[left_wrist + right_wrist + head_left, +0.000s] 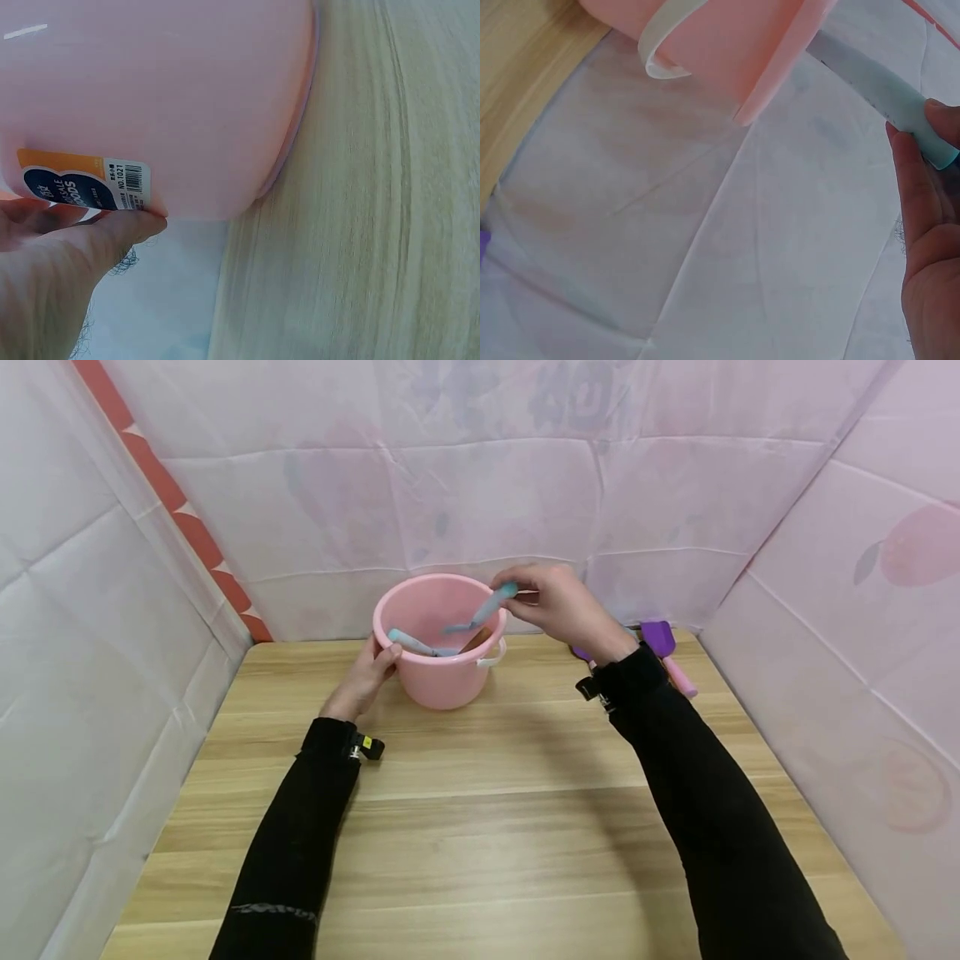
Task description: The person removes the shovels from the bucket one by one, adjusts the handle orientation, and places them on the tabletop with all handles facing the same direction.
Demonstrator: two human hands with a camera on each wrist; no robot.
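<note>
Hands at work over a light wooden tabletop (487, 827): the person's left hand (371, 672) presses against the near-left wall of a pink plastic bucket (438, 681), thumb at the rim and fingers curled to its side beside a printed label (90, 187), steadying it, while the right hand (566, 606) hovers just above the bucket's right rim, pinching the top end of a pale blue utensil (491, 607) between thumb and fingertips, its lower end angled down into the bucket. A second blue utensil (411, 642) leans inside, its handle resting on the left rim near the left thumb. The bucket looks light, thin-walled and smooth, likely to slide or tip unless braced at the wall or taken by its white handle (491, 658); the utensil seems stiff and light, best held at its handle end. Farther back, behind the right wrist, a purple spatula (663, 647) with a pink handle lies near the pink sheeted backdrop (480, 485).
</note>
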